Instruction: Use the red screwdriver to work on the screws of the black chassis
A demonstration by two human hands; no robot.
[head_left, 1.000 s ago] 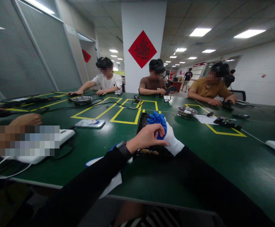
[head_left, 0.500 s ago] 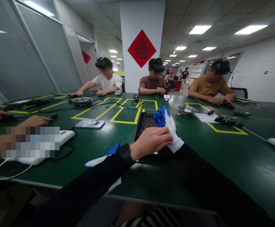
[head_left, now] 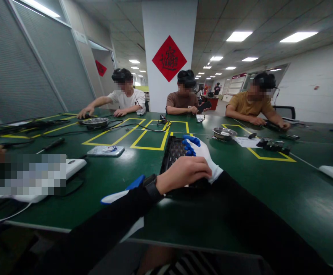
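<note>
My left hand point(head_left: 185, 171), bare and with a dark watch on its wrist, is closed on the cuff of the white glove with blue finger coating point(head_left: 206, 156). My right hand point(head_left: 199, 151) wears that glove. Its fingers are bent and partly apart, with nothing visible in them. Both hands are over a black rectangular tray point(head_left: 170, 149) with a grid of compartments, and they hide much of it. A second blue and white glove point(head_left: 117, 196) lies by my left forearm, which partly covers it.
A phone point(head_left: 106, 151), a white box-like device with a cable point(head_left: 75, 167) and a screwdriver point(head_left: 52, 146) lie to the left. Farther off are metal bowls point(head_left: 224, 133), black parts point(head_left: 275, 145) and cables. Several people sit around the green table point(head_left: 254, 198).
My gloved right fingers have bent down and spread from a bunched, raised pose. My left hand stays at the cuff. A neighbour's hand at left has moved back, baring the screwdriver.
</note>
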